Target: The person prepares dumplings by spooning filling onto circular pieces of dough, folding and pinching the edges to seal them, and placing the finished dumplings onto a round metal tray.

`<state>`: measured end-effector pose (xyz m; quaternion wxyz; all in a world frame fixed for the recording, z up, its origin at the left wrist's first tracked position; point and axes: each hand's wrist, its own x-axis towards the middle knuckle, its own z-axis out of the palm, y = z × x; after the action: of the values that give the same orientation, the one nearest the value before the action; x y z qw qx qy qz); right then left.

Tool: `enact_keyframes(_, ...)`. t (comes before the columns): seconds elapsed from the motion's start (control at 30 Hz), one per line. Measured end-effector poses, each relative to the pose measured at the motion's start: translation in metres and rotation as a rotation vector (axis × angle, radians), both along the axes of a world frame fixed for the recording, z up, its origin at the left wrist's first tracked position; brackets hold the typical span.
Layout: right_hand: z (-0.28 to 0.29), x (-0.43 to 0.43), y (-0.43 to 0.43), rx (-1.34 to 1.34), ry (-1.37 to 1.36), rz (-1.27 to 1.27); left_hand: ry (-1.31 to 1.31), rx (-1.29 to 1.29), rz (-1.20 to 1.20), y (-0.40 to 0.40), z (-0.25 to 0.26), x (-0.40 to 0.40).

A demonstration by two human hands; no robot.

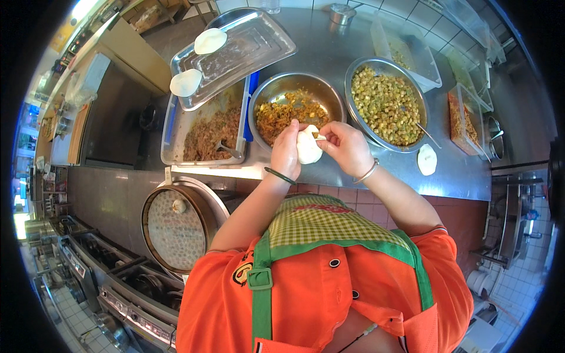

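A filled dough bun (309,149) rests in my left hand (286,152), which cups it from the side. With thumb and fingers, my right hand (348,143) pinches the dough rim at the top, where a small opening shows some filling. Both hands are just over the near edge of a steel bowl (329,81) of orange-brown chopped filling (278,115). Right of that stands a second steel bowl (348,95) with diced pale-green filling (384,106) and a spoon handle (428,134). A flat dough wrapper (427,159) lies on the steel table near its front edge.
A plastic tub (165,145) of minced filling stands left, a spoon in it. Across it rests a metal tray (247,53) with two dough wrappers (210,41). A round steamer (145,229) holding one small bun (178,206) is at lower left. Plastic containers (468,119) stand right.
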<state>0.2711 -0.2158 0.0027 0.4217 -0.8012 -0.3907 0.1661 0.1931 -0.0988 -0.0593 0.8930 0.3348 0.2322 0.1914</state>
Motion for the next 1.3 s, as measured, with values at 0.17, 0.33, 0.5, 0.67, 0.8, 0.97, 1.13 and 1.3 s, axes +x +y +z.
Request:
enact_keyframes(0.17, -0.007, 0.003, -0.002, 0.203, -0.502, 0.218, 0.123, 0.013, -0.059, 0.001, -0.001, 0.002)
enact_keyframes(0.33, -0.004, 0.009, 0.003, 0.104, -0.168, 0.054, 0.133, 0.283, -0.225, 0.012, 0.003, 0.000)
enact_keyframes(0.5, -0.024, 0.008, 0.001, 0.129, 0.155, -0.042, -0.054, 0.406, -0.086, 0.019, 0.011, -0.010)
enact_keyframes(0.67, -0.027, -0.010, 0.009, 0.156, 0.186, -0.071, -0.061, 0.975, 0.151, 0.012, 0.005, -0.011)
enact_keyframes(0.8, -0.011, -0.012, 0.009, 0.169, -0.297, 0.019, 0.019, 0.742, 0.154, 0.006, 0.014, -0.013)
enact_keyframes(0.97, -0.003, -0.008, 0.014, 0.111, -0.020, -0.123, -0.046, 0.685, 0.155, 0.003, 0.015, -0.015)
enact_keyframes(1.13, -0.010, -0.007, 0.010, 0.175, -0.443, 0.063, 0.073, 0.661, 0.171, 0.003, 0.008, -0.011)
enact_keyframes(1.3, -0.002, 0.001, 0.006, 0.166, -0.576, 0.178, 0.061, 0.249, -0.039, 0.007, 0.016, -0.011)
